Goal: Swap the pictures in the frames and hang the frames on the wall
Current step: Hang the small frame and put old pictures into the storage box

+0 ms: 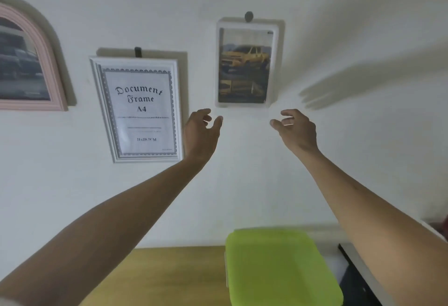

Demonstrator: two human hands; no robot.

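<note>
A small white frame [247, 64] with a yellow car picture hangs on a grey wall hook [248, 16]. Left of it hangs a larger white frame [139, 109] holding a "Document Frame A4" sheet, on a black hook [138, 51]. At the far left a pink arched frame [29, 63] shows a dark picture. My left hand [202, 127] is raised just below the small frame's lower left corner, fingers loosely curved, holding nothing. Below the lower right corner my right hand [294, 126] is raised the same way, also holding nothing. Neither hand touches the frame.
A lime green plastic lid or bin [278, 264] sits below on a wooden table [174, 274] against the white wall. A dark object [356, 279] lies at the lower right edge.
</note>
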